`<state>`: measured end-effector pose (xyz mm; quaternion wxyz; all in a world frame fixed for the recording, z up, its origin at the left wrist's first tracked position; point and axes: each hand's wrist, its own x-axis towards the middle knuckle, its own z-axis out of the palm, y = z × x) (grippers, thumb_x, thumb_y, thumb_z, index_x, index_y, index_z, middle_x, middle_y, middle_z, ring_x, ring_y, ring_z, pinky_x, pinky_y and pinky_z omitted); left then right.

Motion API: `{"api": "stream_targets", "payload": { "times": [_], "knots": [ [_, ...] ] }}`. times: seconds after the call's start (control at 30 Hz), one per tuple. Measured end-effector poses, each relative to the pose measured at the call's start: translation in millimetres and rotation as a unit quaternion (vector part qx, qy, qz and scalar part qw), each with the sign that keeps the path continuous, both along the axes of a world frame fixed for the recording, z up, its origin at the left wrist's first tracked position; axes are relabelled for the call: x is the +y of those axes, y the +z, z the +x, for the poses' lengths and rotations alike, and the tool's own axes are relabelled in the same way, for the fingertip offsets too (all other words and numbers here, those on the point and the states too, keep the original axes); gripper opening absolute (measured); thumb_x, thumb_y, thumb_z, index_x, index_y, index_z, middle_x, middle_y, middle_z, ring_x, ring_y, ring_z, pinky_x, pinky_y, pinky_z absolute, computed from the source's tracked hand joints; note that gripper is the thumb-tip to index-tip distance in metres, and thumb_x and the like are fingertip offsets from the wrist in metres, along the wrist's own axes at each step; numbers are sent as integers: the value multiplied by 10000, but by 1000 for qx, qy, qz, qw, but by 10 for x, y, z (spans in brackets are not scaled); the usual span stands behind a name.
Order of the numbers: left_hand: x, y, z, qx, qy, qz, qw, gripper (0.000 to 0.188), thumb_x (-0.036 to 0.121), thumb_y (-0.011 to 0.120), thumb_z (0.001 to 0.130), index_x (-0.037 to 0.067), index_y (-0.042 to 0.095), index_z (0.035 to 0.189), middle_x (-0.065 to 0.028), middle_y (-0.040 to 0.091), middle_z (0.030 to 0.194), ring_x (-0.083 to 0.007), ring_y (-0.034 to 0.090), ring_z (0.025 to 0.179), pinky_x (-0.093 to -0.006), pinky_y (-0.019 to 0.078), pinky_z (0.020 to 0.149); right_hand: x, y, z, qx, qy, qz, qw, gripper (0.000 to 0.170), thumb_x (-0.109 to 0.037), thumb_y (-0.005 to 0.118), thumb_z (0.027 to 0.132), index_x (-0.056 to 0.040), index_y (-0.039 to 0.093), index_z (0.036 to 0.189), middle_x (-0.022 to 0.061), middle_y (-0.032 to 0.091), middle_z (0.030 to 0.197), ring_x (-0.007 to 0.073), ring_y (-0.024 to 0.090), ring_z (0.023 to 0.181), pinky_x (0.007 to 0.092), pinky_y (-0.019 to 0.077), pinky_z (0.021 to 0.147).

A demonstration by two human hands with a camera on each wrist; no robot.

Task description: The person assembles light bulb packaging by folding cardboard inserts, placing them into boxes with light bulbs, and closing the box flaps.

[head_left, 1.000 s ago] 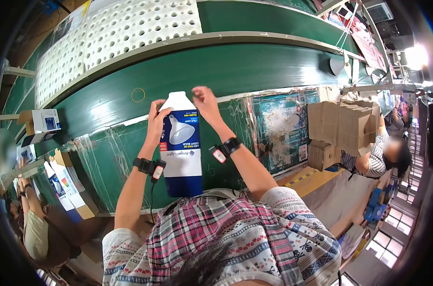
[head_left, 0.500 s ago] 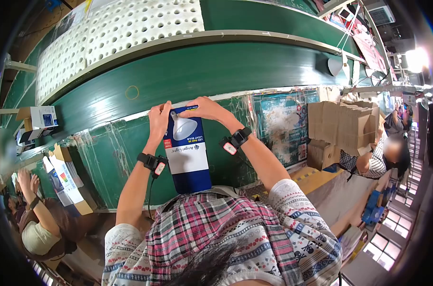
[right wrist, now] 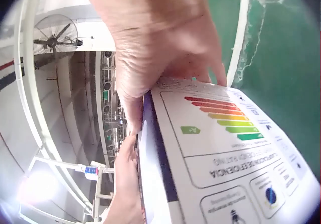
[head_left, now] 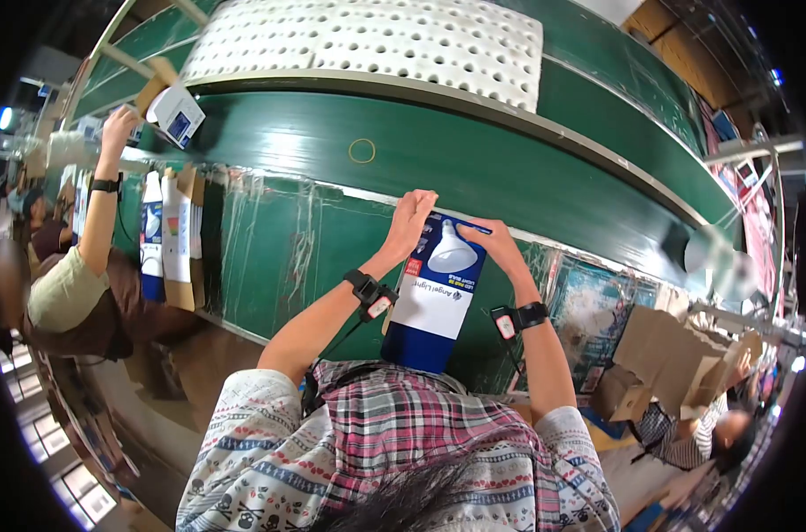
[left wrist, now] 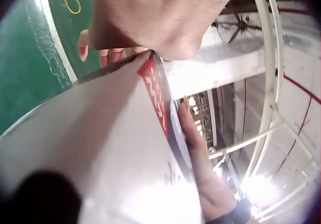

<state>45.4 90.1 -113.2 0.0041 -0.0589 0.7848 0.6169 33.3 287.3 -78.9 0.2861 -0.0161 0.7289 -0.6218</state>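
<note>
A blue and white light bulb box (head_left: 431, 301) lies against the plaid apron, its bulb picture facing up. At its top left corner, my left hand (head_left: 410, 228) grips the edge; in the left wrist view the left hand (left wrist: 155, 21) covers that corner beside a red label. My right hand (head_left: 500, 252) holds the top right corner with the thumb across the upper end. The right wrist view shows the right hand (right wrist: 163, 48) over the end of the box (right wrist: 225, 148), above a printed energy rating chart. Some fingertips are hidden behind the box.
A green belt (head_left: 279, 120) with a yellow rubber band (head_left: 361, 152) runs beyond the box. White perforated foam (head_left: 376, 44) lies behind a rail. Boxes (head_left: 183, 239) and a person (head_left: 84, 284) are at left; cardboard (head_left: 660, 359) is at right.
The white flap that stood up at the box's top is folded down. My right hand has come onto the top right corner. The head view has swung, shifting box and hands rightward.
</note>
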Motion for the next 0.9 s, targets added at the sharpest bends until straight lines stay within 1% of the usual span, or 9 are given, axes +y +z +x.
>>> {"api": "stream_targets", "payload": {
  "times": [0.13,0.23,0.4,0.43,0.53,0.57,0.67,0.73,0.9],
  "knots": [
    [-330,101,333,-147,-68,147,976,465,416,388,957,33,547,1168,-102,549,1186,-196,485,1086,-330,401,880,96,-203,-232,-2,12,42,999,413,-388,645,821,18,687,889,37,657,786,79,557,705,214,431,682],
    [-431,472,576,-268,-124,117,948,620,548,311,933,67,462,1294,-91,491,1289,-231,403,1238,-407,377,943,28,-133,-326,-76,-60,22,995,453,-451,657,797,-6,694,872,45,648,738,104,582,637,244,462,610],
    [-547,686,705,-241,-171,219,930,722,598,272,923,85,263,1431,-102,345,1412,-228,279,1319,-398,275,1037,178,-993,-348,-248,-37,22,968,488,-571,644,719,-94,619,821,41,597,663,159,581,524,317,489,498],
    [-552,871,708,-228,-199,273,913,731,546,386,916,51,234,1431,-123,311,1435,-256,287,1321,-382,283,1040,207,-611,-77,-192,-62,-11,979,471,-557,642,720,-103,611,841,47,596,667,162,577,519,319,494,519],
    [-527,887,783,-166,-240,117,949,769,454,542,869,30,224,1426,-162,306,1433,-275,338,1289,-372,292,1039,200,-809,231,-244,-65,-104,962,423,-516,640,718,-118,587,851,73,593,671,176,560,498,328,503,566],
    [-446,892,844,-89,-233,-38,968,808,358,655,791,1,260,1398,-229,407,1344,-310,435,1219,-374,341,1004,292,-826,357,-269,-102,-28,957,397,-485,642,728,-110,577,840,75,591,666,182,540,476,354,504,565],
    [-252,968,857,-104,-190,-118,969,769,323,674,763,-12,316,1356,-284,524,1182,-352,528,1113,-381,403,940,379,-1591,305,-125,-100,100,982,325,-374,637,764,-59,580,820,76,603,683,203,597,594,416,509,615],
    [-191,879,822,-88,-181,-153,967,647,263,624,791,-7,362,1317,-281,555,1115,-395,552,1026,-422,427,890,355,-909,442,223,-214,244,919,281,-301,611,801,-26,603,858,74,606,685,203,615,681,381,512,675],
    [-60,848,751,-79,-190,-239,949,473,171,539,830,-7,427,1255,-256,579,1023,-438,551,951,-475,452,820,549,499,603,197,-173,18,965,353,-260,619,829,-34,570,1096,72,611,996,191,575,925,332,455,835]
  ]
}}
